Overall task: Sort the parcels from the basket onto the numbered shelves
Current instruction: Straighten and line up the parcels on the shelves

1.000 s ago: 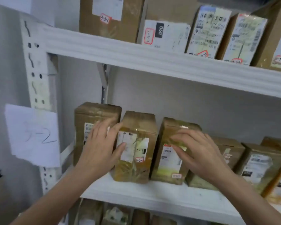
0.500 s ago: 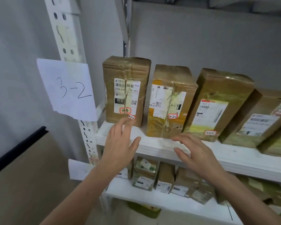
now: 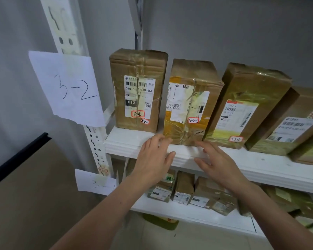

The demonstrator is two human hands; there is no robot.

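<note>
A person's left hand (image 3: 154, 159) and right hand (image 3: 219, 163) hover before the front edge of a white shelf (image 3: 260, 165) marked by a paper sign (image 3: 69, 87) reading 3-2; both hands hold nothing, fingers spread and relaxed; three taped brown boxes stand on it: the first parcel (image 3: 137, 91) stickered 3-2-1, the middle parcel (image 3: 190, 103) 3-2-2, the third parcel (image 3: 246, 105) 3-2-3, apparently leaning right; the basket is out of view; the middle parcel sits at the shelf's lip just beside the left fingertips, so a careless brush could tip it off
</note>
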